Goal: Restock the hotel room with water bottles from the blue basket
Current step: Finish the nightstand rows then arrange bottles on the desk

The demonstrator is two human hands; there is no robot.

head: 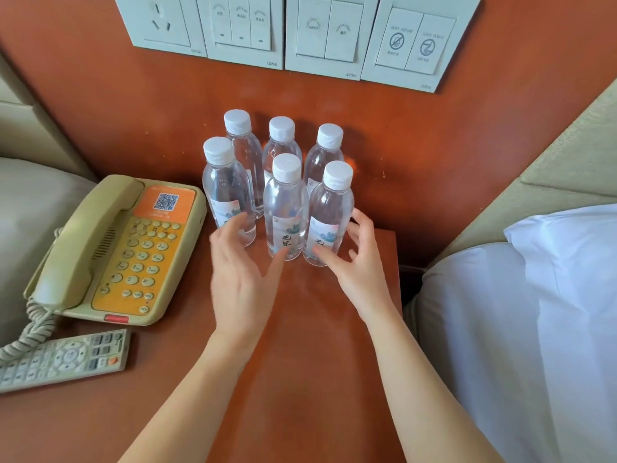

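Six clear plastic water bottles with white screw caps (285, 208) stand upright in two rows of three at the back of a reddish-brown wooden nightstand (317, 345), long axes vertical; the blue basket is out of view. Both hands approach from the near edge, so the bottles lie straight ahead of the fingertips. The left hand (238, 275) is spread and relaxed, gripping nothing, its fingers just beside the front-left bottle (225, 192) and its thumb pointing at the base of the front-middle bottle. The right hand (362, 265) is nearer its target: loosely curved fingers flank the front-right bottle (330, 212) and the thumb lies across its lower label, not clamped; true contact cannot be confirmed. The stocking appears complete, and any coming move is probably a squaring-up of the front row. The bottle labels carry a pale landscape print and brushed Chinese characters, partly hidden. The white wall switch plates (329, 35) bear a small maker's mark reading roughly "CLIPSAL". To the left sit a beige corded telephone with an orange keypad face and QR sticker (133, 248) and a grey remote control (63, 359); a white pillow (551, 295) lies to the right.
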